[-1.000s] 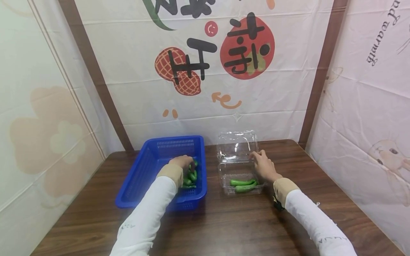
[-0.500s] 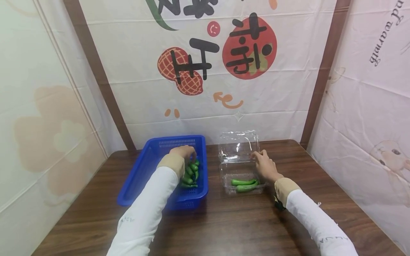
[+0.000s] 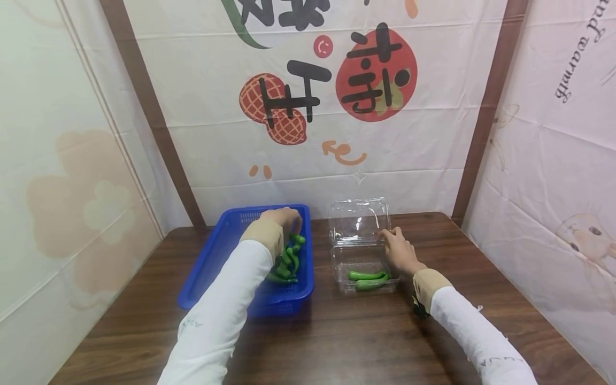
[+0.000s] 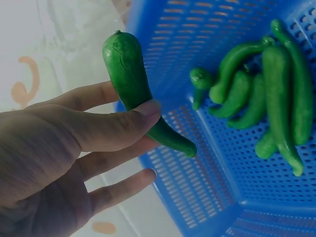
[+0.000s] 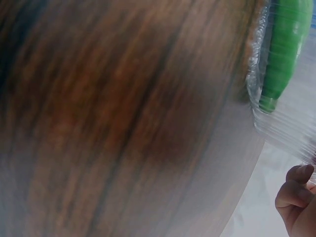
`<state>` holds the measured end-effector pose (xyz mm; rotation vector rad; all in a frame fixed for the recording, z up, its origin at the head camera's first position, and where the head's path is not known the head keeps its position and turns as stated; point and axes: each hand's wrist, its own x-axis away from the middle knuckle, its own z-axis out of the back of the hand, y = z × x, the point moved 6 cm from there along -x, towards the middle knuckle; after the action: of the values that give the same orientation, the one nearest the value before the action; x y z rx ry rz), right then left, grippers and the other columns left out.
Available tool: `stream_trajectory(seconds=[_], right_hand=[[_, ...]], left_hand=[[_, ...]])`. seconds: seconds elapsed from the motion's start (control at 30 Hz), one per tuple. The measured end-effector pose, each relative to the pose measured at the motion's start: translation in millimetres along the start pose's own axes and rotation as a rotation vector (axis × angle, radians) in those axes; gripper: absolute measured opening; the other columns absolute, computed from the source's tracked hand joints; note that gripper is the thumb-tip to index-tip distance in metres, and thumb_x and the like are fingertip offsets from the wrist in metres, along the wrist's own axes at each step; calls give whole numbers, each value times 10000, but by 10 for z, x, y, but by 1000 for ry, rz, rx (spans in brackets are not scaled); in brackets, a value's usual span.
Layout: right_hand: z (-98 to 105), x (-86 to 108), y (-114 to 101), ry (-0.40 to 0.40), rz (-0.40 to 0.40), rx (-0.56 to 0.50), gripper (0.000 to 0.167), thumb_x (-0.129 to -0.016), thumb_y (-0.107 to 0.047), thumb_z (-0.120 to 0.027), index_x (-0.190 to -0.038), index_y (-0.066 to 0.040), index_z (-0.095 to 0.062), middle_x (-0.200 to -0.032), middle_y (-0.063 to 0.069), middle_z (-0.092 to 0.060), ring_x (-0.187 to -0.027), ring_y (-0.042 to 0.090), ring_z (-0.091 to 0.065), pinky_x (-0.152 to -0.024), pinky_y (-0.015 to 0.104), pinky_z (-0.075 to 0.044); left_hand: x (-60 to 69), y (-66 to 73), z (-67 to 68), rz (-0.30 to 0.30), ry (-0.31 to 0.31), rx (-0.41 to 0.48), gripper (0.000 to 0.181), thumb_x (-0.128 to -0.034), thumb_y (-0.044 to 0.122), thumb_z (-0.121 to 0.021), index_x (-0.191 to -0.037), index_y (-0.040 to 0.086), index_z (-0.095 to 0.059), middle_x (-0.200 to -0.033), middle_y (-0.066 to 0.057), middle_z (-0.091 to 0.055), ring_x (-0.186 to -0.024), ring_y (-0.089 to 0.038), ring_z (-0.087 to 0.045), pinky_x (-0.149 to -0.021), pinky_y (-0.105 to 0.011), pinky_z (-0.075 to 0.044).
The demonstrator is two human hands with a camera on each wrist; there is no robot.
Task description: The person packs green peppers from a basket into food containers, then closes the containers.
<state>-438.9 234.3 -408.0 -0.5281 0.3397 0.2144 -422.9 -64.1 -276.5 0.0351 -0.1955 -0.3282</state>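
Observation:
In the left wrist view my left hand [image 4: 94,133] pinches a green pepper [image 4: 126,69] between thumb and fingers, above the edge of the blue basket [image 4: 197,217]. Several green peppers [image 4: 279,89] lie inside the basket. The head view has my left hand [image 3: 286,218] over the basket's right back part. At the clear plastic box [image 3: 339,256], lid raised, my right hand [image 3: 400,252] grips the right side near the hinge. Two green peppers [image 3: 370,283] lie in the box. The right wrist view catches only part of my right hand [image 5: 296,200] at the box's edge.
The basket stands left of the clear box on a brown wooden table [image 3: 337,342]. A printed white cloth [image 3: 298,160] hangs behind the table, with more cloth on both sides.
My left hand has risen from among the basket's peppers toward its back right, with a pepper pinched in the fingers. My right hand has stayed at the box.

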Motion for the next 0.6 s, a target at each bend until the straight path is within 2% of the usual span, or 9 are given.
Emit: stream_trajectory(seconds=[0.07, 0.1, 0.23, 0.43, 0.6], right_hand=[[6, 0, -5, 1, 0, -3, 302, -922, 12, -512, -1184, -97, -616, -1094, 164, -462, -698, 335, -569, -629, 522, -484], [12, -1, -8, 5, 1, -3, 294, -926, 9, -513, -1180, -96, -618, -1089, 166, -465, -700, 340, -571, -632, 526, -485], [17, 14, -12, 18, 4, -12, 287, -921, 18, -514, -1166, -90, -618, -1064, 168, -466, -701, 345, -573, -624, 530, -484], [13, 15, -14, 23, 4, -1, 269, -934, 6, -521, -1160, -100, -620, -1076, 169, -473, -706, 361, -581, -628, 539, -487], [10, -2, -8, 12, -1, 1, 275, -938, 7, -509, -1164, -104, -619, -1084, 169, -472, -709, 348, -577, -625, 526, -486]], left_hand=[[71, 87, 59, -10, 18, 30, 283, -758, -13, -677, -990, 147, -704, -1213, -110, -633, -986, -260, -562, -818, -407, -500], [96, 135, 84, -24, 26, 28, 283, -755, -20, -677, -988, 137, -710, -1159, -98, -650, -946, -251, -569, -801, -400, -508], [113, 318, 155, -83, 67, 46, 278, -755, -10, -685, -996, 122, -725, -1155, -94, -665, -924, -227, -573, -811, -382, -509], [-21, 494, 156, -167, 98, 9, 310, -800, -30, -693, -1046, 153, -736, -1116, -79, -653, -968, -221, -568, -878, -369, -490], [-216, 590, 106, -247, 154, -11, 276, -837, 102, -765, -1107, 141, -723, -1099, -79, -669, -1005, -246, -598, -915, -387, -482]])
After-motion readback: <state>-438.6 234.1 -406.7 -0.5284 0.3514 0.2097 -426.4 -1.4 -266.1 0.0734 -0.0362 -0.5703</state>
